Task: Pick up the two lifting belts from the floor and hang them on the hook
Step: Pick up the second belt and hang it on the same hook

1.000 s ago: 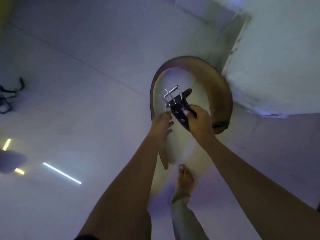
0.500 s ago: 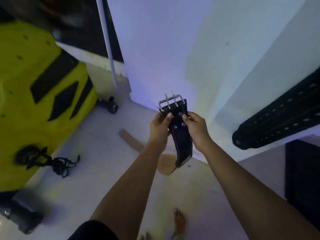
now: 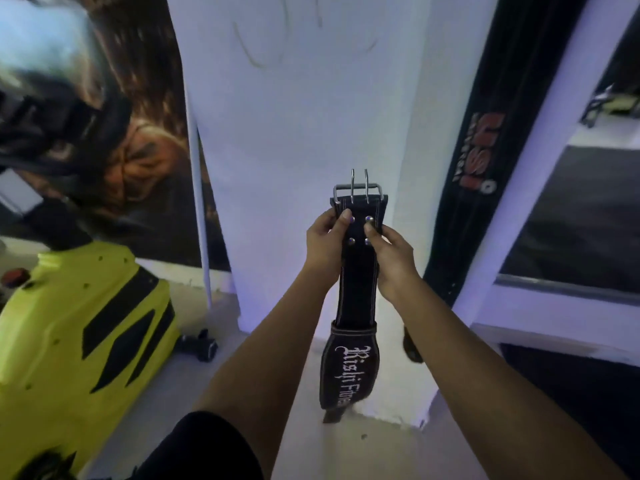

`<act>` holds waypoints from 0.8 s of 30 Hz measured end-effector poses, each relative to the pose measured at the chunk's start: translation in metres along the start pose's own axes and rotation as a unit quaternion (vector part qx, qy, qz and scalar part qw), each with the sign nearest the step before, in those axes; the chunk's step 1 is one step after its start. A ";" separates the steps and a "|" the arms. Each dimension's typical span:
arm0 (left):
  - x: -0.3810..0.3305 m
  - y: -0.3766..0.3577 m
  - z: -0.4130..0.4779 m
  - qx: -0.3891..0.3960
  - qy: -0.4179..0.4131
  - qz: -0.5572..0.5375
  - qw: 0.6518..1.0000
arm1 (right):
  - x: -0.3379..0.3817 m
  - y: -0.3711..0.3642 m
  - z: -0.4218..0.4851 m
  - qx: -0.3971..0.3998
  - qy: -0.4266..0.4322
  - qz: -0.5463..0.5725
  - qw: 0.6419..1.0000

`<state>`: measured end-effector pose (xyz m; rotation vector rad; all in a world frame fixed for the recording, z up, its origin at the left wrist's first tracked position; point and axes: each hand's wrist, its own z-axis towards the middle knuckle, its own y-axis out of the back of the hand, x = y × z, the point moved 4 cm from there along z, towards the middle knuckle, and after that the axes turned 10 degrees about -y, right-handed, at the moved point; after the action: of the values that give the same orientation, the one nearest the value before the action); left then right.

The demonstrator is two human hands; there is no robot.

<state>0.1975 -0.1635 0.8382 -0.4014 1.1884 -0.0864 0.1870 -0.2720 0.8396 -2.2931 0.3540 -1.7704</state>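
Head view looks down two bare forearms at a black leather lifting belt with white stitching (image 3: 356, 271), held upright in front of a white pillar (image 3: 311, 133). The left hand (image 3: 325, 244) pinches the belt's left edge, thumb laid over the front beside the upper rivets; the right hand (image 3: 389, 252) has its grip closed on the right edge at about the same height. Both hands sit just below the silver double-prong buckle (image 3: 358, 190), whose two prongs stick straight up. Below the hands the belt hangs down, widening into a padded back section with white gothic lettering, its lower end close above the pale floor (image 3: 346, 452).

A second long black belt with red lettering (image 3: 481, 150) hangs against the wall to the right of the pillar. To the left stands a bright yellow machine housing with black inserts (image 3: 69, 334), with a dark poster (image 3: 145, 133) on the wall behind it.
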 end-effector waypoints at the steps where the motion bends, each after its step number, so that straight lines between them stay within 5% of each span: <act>1: -0.016 -0.013 0.005 0.012 -0.012 -0.001 1.000 | 0.017 -0.001 -0.007 -0.003 0.010 0.013 1.000; 8: -0.105 -0.086 0.032 0.114 -0.090 0.038 0.989 | 0.153 -0.005 -0.039 -0.028 0.132 0.054 0.989; 14: -0.157 -0.156 0.045 0.105 -0.161 0.033 0.981 | 0.198 0.027 -0.047 -0.051 0.175 -0.021 0.983; 24: -0.150 -0.207 0.039 0.156 -0.131 -0.012 0.979 | 0.272 0.063 -0.064 -0.076 0.243 0.028 0.967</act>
<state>0.2064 -0.3038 1.0548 -0.1432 0.8917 -0.2311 0.1883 -0.4206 1.0838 -1.8841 0.6500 -2.3349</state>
